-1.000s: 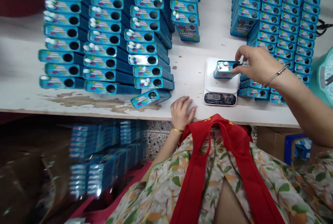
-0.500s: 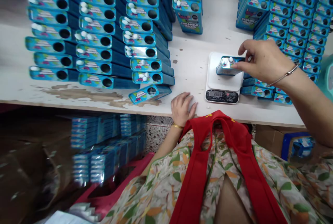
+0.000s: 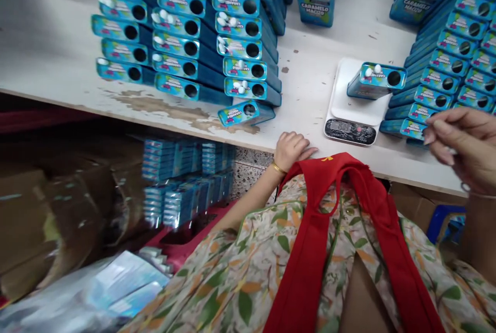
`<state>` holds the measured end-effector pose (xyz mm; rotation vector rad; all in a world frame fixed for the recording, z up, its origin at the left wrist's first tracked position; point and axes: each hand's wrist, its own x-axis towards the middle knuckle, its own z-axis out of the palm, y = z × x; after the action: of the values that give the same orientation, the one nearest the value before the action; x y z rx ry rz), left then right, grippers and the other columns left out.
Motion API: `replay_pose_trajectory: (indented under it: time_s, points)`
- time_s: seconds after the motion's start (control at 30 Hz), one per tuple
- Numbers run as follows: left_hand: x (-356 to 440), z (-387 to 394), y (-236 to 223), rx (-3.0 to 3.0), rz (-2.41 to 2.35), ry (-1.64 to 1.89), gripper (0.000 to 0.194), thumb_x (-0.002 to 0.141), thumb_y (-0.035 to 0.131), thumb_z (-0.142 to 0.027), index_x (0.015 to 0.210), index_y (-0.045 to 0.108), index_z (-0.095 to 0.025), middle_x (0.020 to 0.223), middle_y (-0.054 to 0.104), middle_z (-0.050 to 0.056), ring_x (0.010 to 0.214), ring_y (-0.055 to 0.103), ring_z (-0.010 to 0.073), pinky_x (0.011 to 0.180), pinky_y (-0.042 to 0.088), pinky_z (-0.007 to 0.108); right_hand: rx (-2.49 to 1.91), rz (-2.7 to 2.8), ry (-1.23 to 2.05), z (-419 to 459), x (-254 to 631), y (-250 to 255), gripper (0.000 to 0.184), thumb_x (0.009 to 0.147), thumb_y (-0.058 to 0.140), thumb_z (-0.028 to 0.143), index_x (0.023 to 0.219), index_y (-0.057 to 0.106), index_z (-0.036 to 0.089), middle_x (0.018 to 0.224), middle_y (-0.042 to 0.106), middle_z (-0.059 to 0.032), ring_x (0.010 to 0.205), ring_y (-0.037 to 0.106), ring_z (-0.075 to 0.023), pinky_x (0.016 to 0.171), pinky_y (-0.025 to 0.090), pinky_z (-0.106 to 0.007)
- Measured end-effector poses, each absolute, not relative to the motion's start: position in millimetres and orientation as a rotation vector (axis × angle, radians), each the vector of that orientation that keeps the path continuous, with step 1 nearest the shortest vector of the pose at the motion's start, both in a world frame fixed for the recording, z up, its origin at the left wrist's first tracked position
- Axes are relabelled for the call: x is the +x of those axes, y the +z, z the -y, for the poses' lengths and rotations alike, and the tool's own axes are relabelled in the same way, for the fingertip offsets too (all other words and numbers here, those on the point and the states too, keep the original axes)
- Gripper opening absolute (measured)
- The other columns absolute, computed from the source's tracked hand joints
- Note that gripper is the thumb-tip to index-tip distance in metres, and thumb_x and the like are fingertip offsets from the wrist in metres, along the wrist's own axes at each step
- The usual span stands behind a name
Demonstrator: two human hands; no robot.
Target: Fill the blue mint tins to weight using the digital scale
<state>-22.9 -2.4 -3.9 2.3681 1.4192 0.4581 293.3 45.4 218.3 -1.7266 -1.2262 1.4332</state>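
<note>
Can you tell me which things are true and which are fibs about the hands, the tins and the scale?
1. A tin stands on the scale. True.
2. The left hand is holding a tin. False: the left hand rests at the edge of the table.
3. White pieces lie on that tin. True.
4. The right hand is on the scale. False: the right hand is apart from it.
5. The scale's plate is red. False: it's white.

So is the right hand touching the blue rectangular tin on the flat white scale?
Apart: in the head view, other blue tins show between the right hand and the tin on the scale.
</note>
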Motion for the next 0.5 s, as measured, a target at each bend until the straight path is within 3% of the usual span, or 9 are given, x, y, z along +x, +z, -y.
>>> replay_pose_trajectory:
  time_s: [0.1, 0.17, 0.23, 0.3, 0.5]
  points:
    - [-22.0, -0.3, -2.9, 2.423, -1.357, 0.451, 0.049, 0.097, 0.043, -0.056, 0.065, 0.056, -0.021, 0.06, 0.053, 0.003, 0.066, 0.047, 0.0184, 0.065, 0.027, 0.034, -1.646, 0.727, 1.75, -15.7, 287.0, 187.3, 0.016, 0.075, 0.08, 0.034, 0.079, 0.072, 0.021, 0.071, 0.06, -0.0026, 0.043, 0.041, -0.0056, 0.036, 0.027, -0.019]
    - [-22.4, 1.6, -2.7, 2.426, -1.307, 0.458, 0.049, 0.096, 0.043, -0.056, 0.065, 0.056, -0.021, 0.061, 0.053, 0.003, 0.066, 0.046, 0.0181, 0.064, 0.026, 0.034, -1.597, 0.469, 1.842, 2.4, 278.7, 166.9, 0.021, 0.071, 0.083, 0.034, 0.081, 0.072, 0.019, 0.076, 0.062, -0.002, 0.051, 0.05, -0.005, 0.04, 0.037, -0.014]
    - [-23.8, 6.1, -2.7, 2.428, -1.244, 0.446, 0.047, 0.096, 0.045, -0.056, 0.068, 0.058, -0.021, 0.062, 0.054, 0.003, 0.066, 0.046, 0.018, 0.064, 0.026, 0.034, -1.548, 0.278, 1.869, 18.4, 270.4, 149.6, 0.027, 0.064, 0.086, 0.029, 0.084, 0.073, 0.017, 0.084, 0.067, -0.0033, 0.066, 0.062, -0.0072, 0.054, 0.05, -0.012]
    - [-24.8, 9.7, -1.2, 2.432, -1.195, 0.447, 0.044, 0.097, 0.045, -0.053, 0.069, 0.057, -0.021, 0.062, 0.055, 0.003, 0.065, 0.046, 0.0176, 0.064, 0.026, 0.034, -1.523, 0.172, 1.881, 30.5, 264.0, 137.3, 0.033, 0.058, 0.088, 0.023, 0.087, 0.074, 0.016, 0.088, 0.07, -0.0053, 0.077, 0.068, -0.01, 0.066, 0.055, -0.012]
    - [7.9, -37.4, 43.3, 2.415, -1.238, 0.833, 0.033, 0.099, 0.045, -0.043, 0.077, 0.055, -0.021, 0.069, 0.059, 0.002, 0.07, 0.05, 0.0173, 0.07, 0.033, 0.035, -1.466, 0.394, 1.834, 22.4, 260.9, 141.5, 0.028, 0.068, 0.086, 0.031, 0.088, 0.073, 0.016, 0.085, 0.069, -0.0052, 0.068, 0.066, -0.0097, 0.057, 0.054, -0.015]
